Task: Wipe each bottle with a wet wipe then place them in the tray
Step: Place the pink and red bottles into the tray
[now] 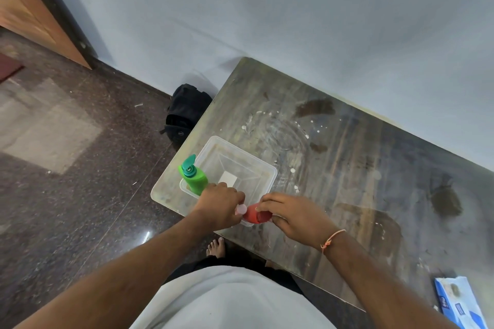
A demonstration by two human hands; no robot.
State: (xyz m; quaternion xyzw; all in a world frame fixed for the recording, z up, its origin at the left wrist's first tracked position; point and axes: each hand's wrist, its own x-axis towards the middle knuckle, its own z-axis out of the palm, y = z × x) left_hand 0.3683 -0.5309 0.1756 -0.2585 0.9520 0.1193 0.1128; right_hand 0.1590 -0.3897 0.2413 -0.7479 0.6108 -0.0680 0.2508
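A clear plastic tray (263, 167) sits at the table's left corner. A green bottle (194, 177) with a teal flip cap stands upright in the tray's left corner. Over the tray's near rim, both hands hold a small red bottle (254, 215) with a pale pink cap. My left hand (219, 204) is curled round the cap end. My right hand (291, 215) grips the bottle's body from the right. I cannot make out a wet wipe in either hand.
The worn wooden table (347, 157) carries white specks and dark stains. A blue and white packet (458, 304) lies at its near right edge. A black backpack (184, 112) sits on the floor beyond the table's left corner. My bare foot (217, 247) shows below.
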